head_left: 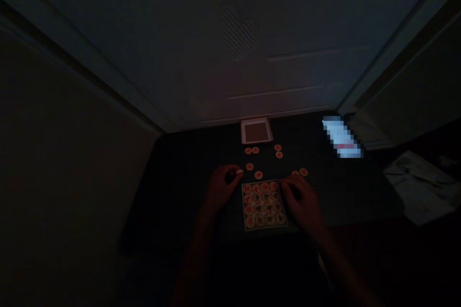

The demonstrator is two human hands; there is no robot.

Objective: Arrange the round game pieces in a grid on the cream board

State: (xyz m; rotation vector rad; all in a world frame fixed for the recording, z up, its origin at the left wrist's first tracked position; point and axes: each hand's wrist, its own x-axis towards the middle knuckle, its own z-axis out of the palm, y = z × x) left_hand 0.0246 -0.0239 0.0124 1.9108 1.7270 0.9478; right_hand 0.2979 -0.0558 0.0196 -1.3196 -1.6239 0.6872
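Between the thumb and fingers of my left hand (222,184) is a round xiangqi piece (239,172), tilted on edge. It is just beyond the upper left corner of a shallow square box (244,218). Rows of xiangqi pieces (268,208) with red or black characters lie inside the box. My right hand (301,200) is closed, its fingers curled against the box's upper right corner. Two loose pieces (303,172) lie just beyond my right hand, one partly hidden by it. Two others (258,175) lie beyond the box, near my left hand.
An open, light-rimmed square lid or tray (243,134) is at the back of the dark table (180,153), with several red-marked pieces (255,150) in front of it. A glowing, pixelated phone-like object (342,138) lies at right. A pale door (295,76) stands behind.
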